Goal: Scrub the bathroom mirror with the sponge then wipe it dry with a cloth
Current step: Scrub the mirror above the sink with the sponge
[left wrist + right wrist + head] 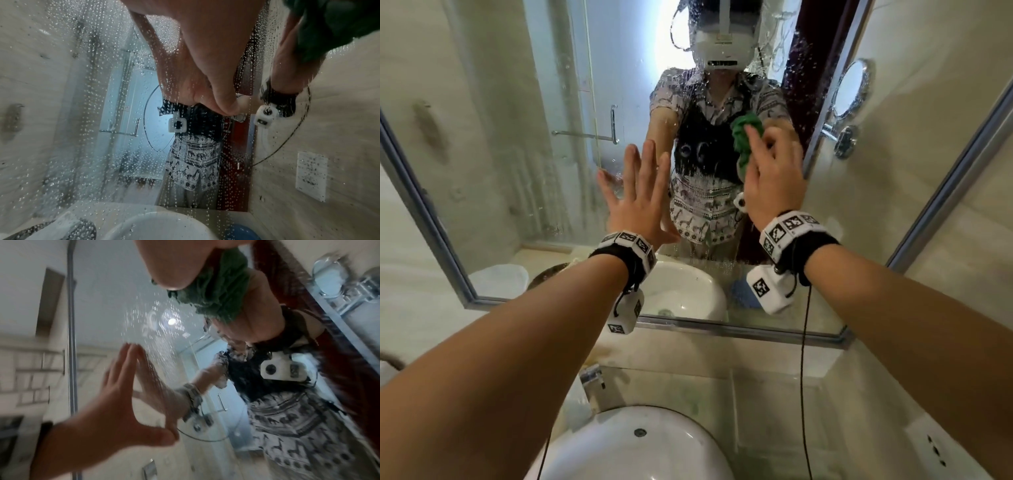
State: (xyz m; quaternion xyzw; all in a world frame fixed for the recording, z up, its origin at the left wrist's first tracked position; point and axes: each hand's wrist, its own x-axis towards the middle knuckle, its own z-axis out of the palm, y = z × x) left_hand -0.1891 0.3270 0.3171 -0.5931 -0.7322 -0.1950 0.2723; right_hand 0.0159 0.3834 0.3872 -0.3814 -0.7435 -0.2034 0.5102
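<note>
Mirror: large wall-mounted bathroom mirror with a metal frame, filling the upper two thirds of the head view; it hangs above the white ceramic basin at bottom centre.
Glass state: beaded with water drops and run-streaks, thickest at centre and left centre; the left wrist view shows drops across nearly the whole pane.
Green item: crumpled green cloth-like wad, upper right of centre, pressed against the glass. Sponge or cloth, I cannot tell; the nap in the right wrist view looks more like fabric.
Right hand: fingers curled, clamped round the green wad, holding it to the mirror.
Left hand: fingers straight and spread apart, palm flat on the glass at centre left, holding nothing.
Progress (judged): wetting looks done; if the wad is the cloth, drying has only begun, since most of the pane is wet.
Left to do: wipe the whole pane, left side and lower edge included.
Other: blue rounded object reflected at the mirror's lower right, too unclear to name.
</note>
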